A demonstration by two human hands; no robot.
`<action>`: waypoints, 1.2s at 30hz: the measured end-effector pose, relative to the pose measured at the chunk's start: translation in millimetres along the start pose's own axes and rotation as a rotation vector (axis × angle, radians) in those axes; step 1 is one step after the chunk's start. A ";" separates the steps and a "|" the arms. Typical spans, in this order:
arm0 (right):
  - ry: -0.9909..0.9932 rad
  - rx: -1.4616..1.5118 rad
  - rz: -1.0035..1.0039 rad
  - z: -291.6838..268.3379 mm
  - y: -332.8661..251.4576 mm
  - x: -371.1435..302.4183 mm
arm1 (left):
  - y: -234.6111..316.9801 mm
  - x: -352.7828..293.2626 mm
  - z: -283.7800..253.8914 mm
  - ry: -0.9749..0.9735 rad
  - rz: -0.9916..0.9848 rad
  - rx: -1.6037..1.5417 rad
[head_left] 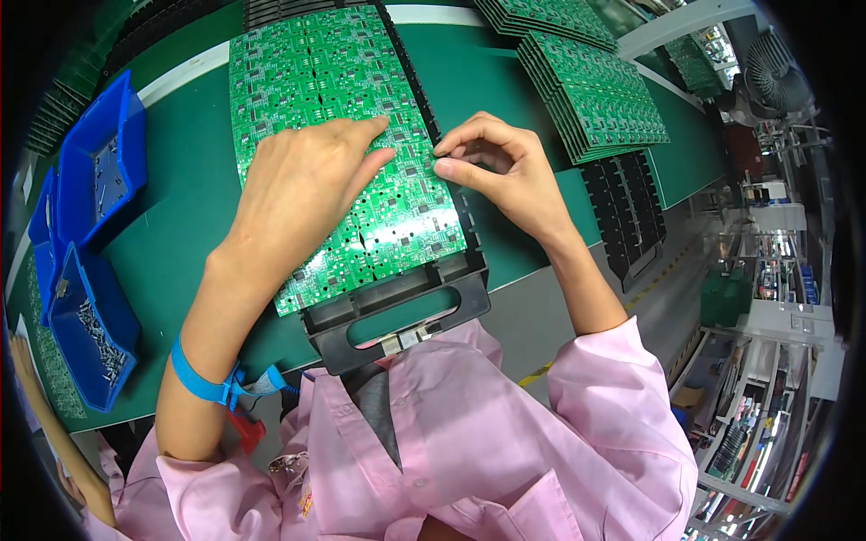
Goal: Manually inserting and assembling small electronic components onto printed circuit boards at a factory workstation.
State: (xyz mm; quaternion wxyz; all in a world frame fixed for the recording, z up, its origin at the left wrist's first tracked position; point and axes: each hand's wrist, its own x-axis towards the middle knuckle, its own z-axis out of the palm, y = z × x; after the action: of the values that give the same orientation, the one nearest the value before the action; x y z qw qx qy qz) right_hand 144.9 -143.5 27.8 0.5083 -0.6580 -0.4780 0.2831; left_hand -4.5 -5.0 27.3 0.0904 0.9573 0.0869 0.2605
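Note:
A green printed circuit board panel [406, 212], dense with small chips and holes, lies on a black slotted rack [397, 311] with a looped handle at its near end. My left hand [302, 180] rests over the panel's middle, thumb and forefinger apart; its other fingers are folded out of sight. At the panel's right edge, my right hand [501, 167] has thumb and forefinger brought close together. Whatever may be between those fingertips is too small to make out. A blue strap [203, 383] circles my left wrist.
Blue bins stand at the left; the near bin [90, 347] holds small metal parts, the far bin [104, 176] a few pieces. Stacked circuit boards [595, 99] sit at the far right above another black rack [627, 212]. Another person's arm [63, 442] shows at lower left.

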 end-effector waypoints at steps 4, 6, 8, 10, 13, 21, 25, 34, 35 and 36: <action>0.024 0.135 0.078 3.7 3.6 -1.7 | 1.1 0.5 0.9 0.001 -0.001 -0.011; 0.033 0.181 0.105 5.3 4.1 -2.4 | 1.3 0.6 1.3 0.000 -0.001 -0.016; 0.053 0.190 0.120 7.1 2.8 -2.1 | 1.2 0.6 0.6 0.013 0.004 -0.008; 0.067 0.204 0.133 9.8 1.2 -1.9 | 1.1 -1.0 -1.9 0.025 0.003 0.005; 0.033 0.239 0.099 16.2 -3.2 5.8 | 0.3 -2.4 -16.9 -0.019 -0.063 0.046; 0.083 -0.028 -0.014 50.7 -69.2 -16.6 | 2.4 -31.7 -56.0 0.145 0.019 -0.008; 0.142 -0.112 -0.022 40.6 -79.1 -36.2 | 21.5 -25.1 -62.4 0.146 0.088 -0.012; 0.249 -0.104 -0.075 35.7 -88.7 -44.0 | 26.5 -23.3 -94.4 0.137 -0.484 -1.684; 0.301 -0.116 -0.104 34.7 -91.5 -43.4 | 27.2 -19.3 -97.1 0.038 -0.690 -2.144; 0.288 -0.200 -0.204 40.2 -100.8 -41.1 | 23.4 -18.9 -91.0 0.039 -0.752 -2.385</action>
State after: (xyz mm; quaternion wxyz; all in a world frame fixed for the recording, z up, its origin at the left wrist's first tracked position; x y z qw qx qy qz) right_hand 60.2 -162.5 104.8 0.5295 -0.6871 -0.4904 0.0843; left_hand -64.6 -20.1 100.4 0.9680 0.1906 0.0662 0.1492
